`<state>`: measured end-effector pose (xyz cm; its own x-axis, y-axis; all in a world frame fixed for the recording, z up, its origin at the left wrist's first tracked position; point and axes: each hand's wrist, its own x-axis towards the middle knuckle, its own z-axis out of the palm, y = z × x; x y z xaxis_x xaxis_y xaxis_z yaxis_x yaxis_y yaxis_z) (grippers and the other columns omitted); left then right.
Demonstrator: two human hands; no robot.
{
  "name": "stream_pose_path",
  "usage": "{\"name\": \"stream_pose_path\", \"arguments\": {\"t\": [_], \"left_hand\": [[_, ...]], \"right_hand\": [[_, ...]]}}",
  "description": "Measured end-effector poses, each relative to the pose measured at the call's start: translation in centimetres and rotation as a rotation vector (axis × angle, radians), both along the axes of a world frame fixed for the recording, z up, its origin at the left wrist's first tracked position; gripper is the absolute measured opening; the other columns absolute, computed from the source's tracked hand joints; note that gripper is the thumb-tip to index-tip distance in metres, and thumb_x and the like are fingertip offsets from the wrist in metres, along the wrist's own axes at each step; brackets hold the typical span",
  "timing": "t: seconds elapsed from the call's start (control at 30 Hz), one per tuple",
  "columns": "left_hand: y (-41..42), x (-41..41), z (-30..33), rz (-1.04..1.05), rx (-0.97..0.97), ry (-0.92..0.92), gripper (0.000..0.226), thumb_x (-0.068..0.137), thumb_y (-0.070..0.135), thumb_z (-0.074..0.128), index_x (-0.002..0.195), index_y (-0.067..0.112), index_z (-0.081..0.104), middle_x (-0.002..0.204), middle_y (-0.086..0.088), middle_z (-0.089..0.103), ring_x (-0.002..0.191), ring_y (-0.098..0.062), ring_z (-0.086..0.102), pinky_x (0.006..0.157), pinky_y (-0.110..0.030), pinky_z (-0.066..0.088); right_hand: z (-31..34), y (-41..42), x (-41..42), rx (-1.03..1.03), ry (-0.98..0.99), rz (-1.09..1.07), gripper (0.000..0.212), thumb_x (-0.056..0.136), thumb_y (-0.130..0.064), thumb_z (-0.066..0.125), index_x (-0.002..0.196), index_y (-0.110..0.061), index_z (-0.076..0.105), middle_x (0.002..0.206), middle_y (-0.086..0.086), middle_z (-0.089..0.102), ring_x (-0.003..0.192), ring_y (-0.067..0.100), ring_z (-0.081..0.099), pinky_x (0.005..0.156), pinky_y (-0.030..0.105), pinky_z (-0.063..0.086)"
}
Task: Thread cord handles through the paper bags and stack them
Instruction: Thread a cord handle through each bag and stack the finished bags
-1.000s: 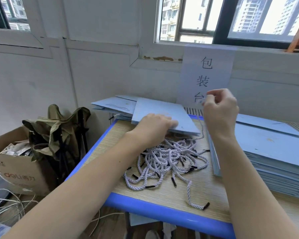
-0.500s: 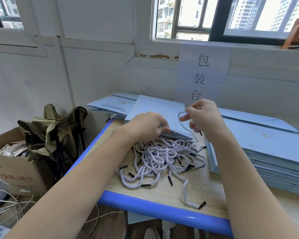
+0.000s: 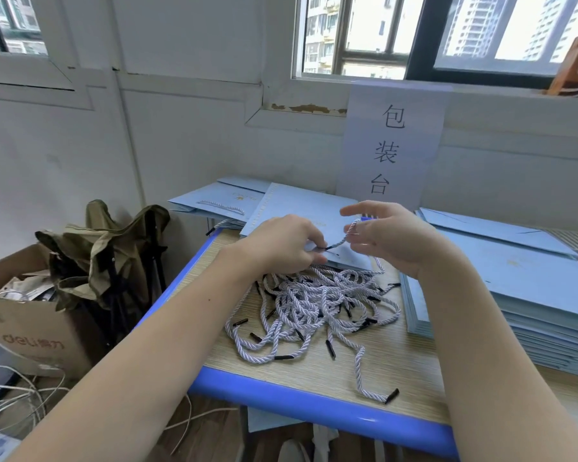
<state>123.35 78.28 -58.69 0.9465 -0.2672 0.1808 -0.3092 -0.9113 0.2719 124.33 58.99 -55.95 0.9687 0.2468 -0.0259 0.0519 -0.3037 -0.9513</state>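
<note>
The right hand (image 3: 386,236) pinches a cord (image 3: 342,240) near its black tip; the left hand (image 3: 281,245) pins the paper bag (image 3: 301,208) and pinches at that tip, likely feeding it through a hole. Few bags look done: one corded bag (image 3: 221,203) lies behind on the tabletop (image 3: 381,355). The loose cords (image 3: 314,305) and flat bag stack (image 3: 514,288) suggest much remains. A wall sign (image 3: 389,145) reads "包装台"; the cardboard box (image 3: 30,338) says "deli".
</note>
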Motion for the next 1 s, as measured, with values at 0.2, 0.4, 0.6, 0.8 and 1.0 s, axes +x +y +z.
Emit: {"name": "stream_pose_path", "arguments": {"t": [0.2,0.4,0.6,0.8,1.0], "left_hand": [[0.1,0.0,-0.1,-0.008,-0.008,-0.007,0.035,0.089,0.047,0.068,0.121,0.033,0.069,0.136,0.010,0.060,0.125,-0.018,0.053,0.103,-0.036,0.042],[0.1,0.2,-0.2,-0.016,-0.015,-0.013,0.035,0.089,0.046,0.068,0.122,0.034,0.069,0.136,0.009,0.060,0.127,-0.018,0.051,0.106,-0.039,0.041],[0.4,0.2,-0.2,-0.035,-0.074,-0.022,0.030,0.086,0.044,0.073,0.114,0.033,0.073,0.134,0.006,0.062,0.125,-0.016,0.054,0.106,-0.040,0.042],[0.4,0.1,-0.2,-0.077,-0.089,-0.083,0.025,0.087,0.045,0.072,0.111,0.039,0.072,0.126,0.007,0.066,0.118,-0.015,0.055,0.101,-0.040,0.044],[0.3,0.4,-0.2,-0.112,-0.113,-0.079,0.017,0.090,0.041,0.069,0.106,0.037,0.074,0.118,0.009,0.069,0.114,-0.015,0.058,0.099,-0.042,0.045]], "right_hand": [[-1.2,0.1,0.9,-0.523,-0.263,-0.130,0.022,0.092,-0.003,0.060,0.102,-0.020,0.070,0.085,0.011,0.068,0.059,0.023,0.061,0.060,0.032,0.055],[-1.5,1.0,0.5,-0.539,-0.288,-0.038,0.008,0.083,-0.023,0.080,0.082,-0.020,0.073,0.068,0.000,0.062,0.056,0.013,0.051,0.051,0.022,0.036],[-1.9,1.3,0.9,-0.638,-0.308,-0.021,0.009,0.094,-0.015,0.064,0.085,-0.017,0.062,0.077,-0.001,0.064,0.064,0.014,0.054,0.054,0.025,0.038],[-1.2,0.4,0.6,-0.483,-0.310,-0.043,0.018,0.094,-0.002,0.056,0.093,-0.012,0.071,0.077,0.003,0.076,0.059,0.014,0.063,0.036,0.011,0.036],[-1.2,0.1,0.7,-0.553,-0.354,-0.008,0.013,0.095,-0.011,0.064,0.088,-0.015,0.074,0.073,-0.002,0.063,0.048,0.004,0.049,0.041,0.014,0.035]]}}
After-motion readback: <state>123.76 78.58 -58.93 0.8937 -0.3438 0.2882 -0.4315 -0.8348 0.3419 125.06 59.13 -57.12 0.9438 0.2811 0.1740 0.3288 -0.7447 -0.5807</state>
